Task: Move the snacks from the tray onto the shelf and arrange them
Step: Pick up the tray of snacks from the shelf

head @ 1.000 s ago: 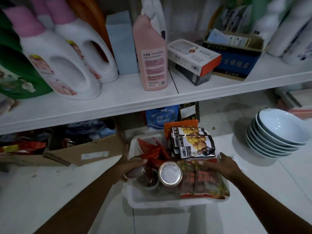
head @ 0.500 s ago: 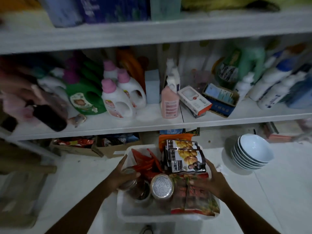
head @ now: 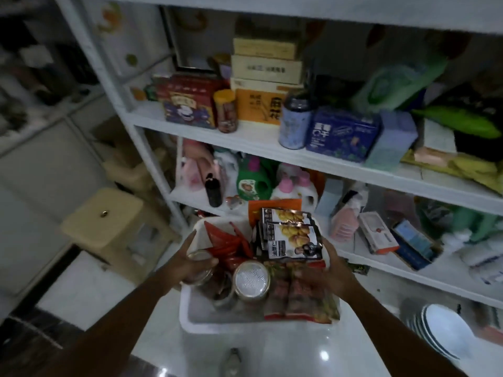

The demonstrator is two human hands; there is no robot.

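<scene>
Two hands hold the tray between them. From my remote seat I see the left hand gripping the left rim, its thumb lying over a glass jar. The right hand clasps the right side, with its thumb on the red packs. All the snacks I can see sit in the tray: chestnut packs stacked at the far end, an orange pack behind them, red sticks on the left, and a silver-lidded jar in the middle. The tray is in front of the white shelf, low down, near the level where the detergent bottles stand. The board above carries a blue can, a blue box and a red box. A beige stool stands to the left, and stacked bowls lie at lower right.
</scene>
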